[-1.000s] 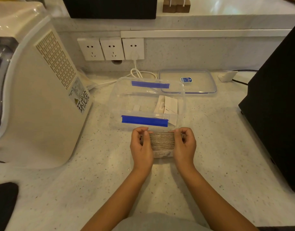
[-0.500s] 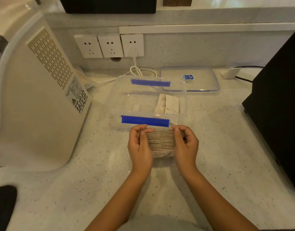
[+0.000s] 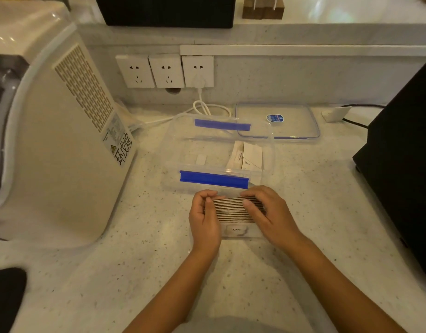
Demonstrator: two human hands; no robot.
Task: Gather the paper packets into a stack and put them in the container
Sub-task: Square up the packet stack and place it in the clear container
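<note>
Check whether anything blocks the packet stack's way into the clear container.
Nothing visible does. Both hands hold the stack just in front of the open container; its lid lies behind it, and only its near wall must be cleared.

Two hands, the left hand [image 3: 205, 219] and the right hand [image 3: 269, 213], clasp one stack of packets [image 3: 231, 209], its packets too tightly pressed to count. One clear container [image 3: 216, 152] with two blue clips stands mid-counter, holding two or three packets [image 3: 246, 156]. One lid [image 3: 276, 121] lies toward the counter's back edge. Three wall sockets [image 3: 167, 70] sit above.
</note>
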